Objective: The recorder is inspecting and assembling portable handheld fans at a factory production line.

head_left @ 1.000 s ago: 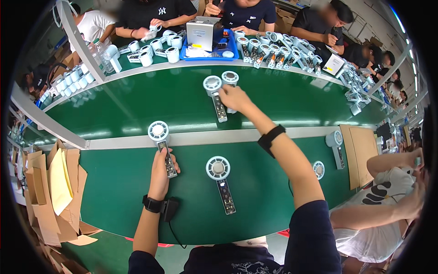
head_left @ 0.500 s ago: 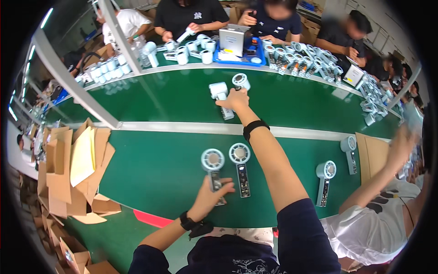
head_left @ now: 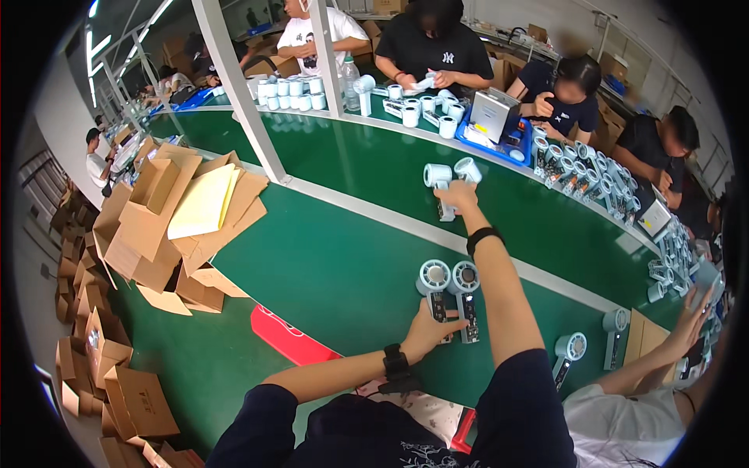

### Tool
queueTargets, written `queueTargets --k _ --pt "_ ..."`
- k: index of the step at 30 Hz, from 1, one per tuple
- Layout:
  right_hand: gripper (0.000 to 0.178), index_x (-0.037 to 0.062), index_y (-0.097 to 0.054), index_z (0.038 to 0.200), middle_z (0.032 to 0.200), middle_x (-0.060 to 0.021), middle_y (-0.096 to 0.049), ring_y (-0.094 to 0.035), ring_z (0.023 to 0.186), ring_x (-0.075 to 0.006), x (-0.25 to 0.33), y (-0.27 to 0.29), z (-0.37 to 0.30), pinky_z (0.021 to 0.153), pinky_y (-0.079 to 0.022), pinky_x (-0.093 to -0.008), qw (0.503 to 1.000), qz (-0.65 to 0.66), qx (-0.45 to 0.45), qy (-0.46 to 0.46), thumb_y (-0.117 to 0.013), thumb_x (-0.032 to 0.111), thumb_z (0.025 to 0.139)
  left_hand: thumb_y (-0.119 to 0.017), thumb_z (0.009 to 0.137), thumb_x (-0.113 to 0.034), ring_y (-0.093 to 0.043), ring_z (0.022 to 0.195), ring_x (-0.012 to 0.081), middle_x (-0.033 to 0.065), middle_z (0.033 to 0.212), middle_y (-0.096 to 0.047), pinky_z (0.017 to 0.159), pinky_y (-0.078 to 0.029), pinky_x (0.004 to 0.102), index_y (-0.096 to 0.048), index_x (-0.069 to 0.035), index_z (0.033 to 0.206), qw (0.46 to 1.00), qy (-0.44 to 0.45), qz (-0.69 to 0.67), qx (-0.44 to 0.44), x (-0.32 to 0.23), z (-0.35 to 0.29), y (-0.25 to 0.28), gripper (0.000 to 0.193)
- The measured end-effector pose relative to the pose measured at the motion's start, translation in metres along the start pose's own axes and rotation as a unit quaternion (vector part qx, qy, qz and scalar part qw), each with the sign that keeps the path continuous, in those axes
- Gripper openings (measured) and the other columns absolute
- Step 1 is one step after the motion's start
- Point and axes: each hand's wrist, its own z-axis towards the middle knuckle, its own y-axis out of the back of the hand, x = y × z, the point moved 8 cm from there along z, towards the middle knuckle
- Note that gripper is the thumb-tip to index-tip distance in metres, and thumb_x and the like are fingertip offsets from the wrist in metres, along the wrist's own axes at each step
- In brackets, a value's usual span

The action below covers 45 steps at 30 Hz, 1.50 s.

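Observation:
My left hand (head_left: 427, 327) is closed around the handle of a light-blue handheld fan (head_left: 434, 276), whose circuit board shows in the open handle. Its fingertips reach the handle of a second handheld fan (head_left: 466, 278) lying close beside on the green worktable. Stretched out over the green conveyor, my right hand (head_left: 460, 196) is closed at the handle of a third handheld fan (head_left: 468, 168), partly hidden by the fingers. Next to it lies another fan (head_left: 438, 175), its handle running beneath or beside that hand; the exact contact cannot be made out.
Two more fans (head_left: 572, 348) (head_left: 615, 320) lie to the right, near a co-worker's arm (head_left: 655, 355). Flattened cardboard boxes (head_left: 156, 226) are piled at left. Beyond the conveyor (head_left: 374, 156) sit co-workers, rows of fans and a blue tray (head_left: 491, 150). A metal post (head_left: 242, 93) rises from the divider.
The view has swung left, shifting the scene rightward. The two fans by my left hand now lie closer together. My right hand remains at the fans on the conveyor.

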Motion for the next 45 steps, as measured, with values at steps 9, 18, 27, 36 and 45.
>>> queueTargets --k 9,18,27,36,45 --pt "0.045 0.0179 -0.062 0.098 0.096 0.0037 -0.061 -0.055 0.087 -0.0097 0.008 0.044 -0.066 0.069 -0.044 -0.025 0.853 0.356 0.375 0.07 -0.073 0.053 0.072 -0.081 0.069 -0.014 -0.058 0.068 0.0109 0.0125 0.099 -0.063 0.053 -0.048 0.0226 -0.034 0.0 0.108 0.997 0.018 0.033 0.065 0.003 0.033 -0.032 0.062" --pt "0.049 0.014 -0.062 0.104 0.098 -0.0006 -0.06 -0.056 0.089 -0.011 0.012 0.059 -0.183 0.07 -0.048 -0.0274 0.845 0.373 0.37 0.1 -0.068 0.055 0.077 -0.074 0.077 -0.016 -0.056 0.058 0.009 0.0062 0.078 -0.062 0.046 -0.044 0.0226 -0.042 0.001 0.097 0.968 -0.02 0.09 0.235 0.026 0.026 -0.138 0.042" --pt "0.048 0.0042 -0.064 0.092 0.086 -0.0079 -0.062 -0.06 0.071 -0.0137 -0.031 0.027 -0.246 0.05 -0.048 -0.0281 0.883 0.414 0.199 0.094 -0.072 0.048 0.075 -0.062 0.088 -0.027 -0.044 0.046 0.0054 0.0 0.066 -0.051 0.04 -0.032 0.0198 -0.048 -0.004 0.097 0.894 0.173 0.196 0.364 0.007 -0.095 -0.005 0.028" --pt "0.032 0.0108 -0.06 0.106 0.08 -0.0132 -0.056 -0.051 0.079 -0.0237 -0.041 0.002 -0.254 0.073 -0.045 -0.0354 0.889 0.428 -0.016 0.159 -0.068 0.03 0.081 -0.048 0.096 -0.029 -0.04 0.044 0.0065 0.0003 0.069 -0.044 0.039 -0.033 0.0205 -0.044 -0.003 0.117 0.963 0.087 0.047 0.251 -0.034 -0.106 0.095 0.034" --pt "0.031 0.0031 -0.046 0.118 0.088 -0.0086 -0.056 -0.051 0.058 -0.0128 -0.078 0.031 -0.259 0.049 -0.042 -0.0275 0.805 0.584 -0.061 0.086 -0.049 0.024 0.095 -0.038 0.099 -0.03 -0.042 0.055 0.0098 0.0021 0.081 -0.043 0.046 -0.038 0.0253 -0.038 -0.003 0.125 0.966 -0.118 -0.145 0.177 -0.077 0.001 0.034 0.037"
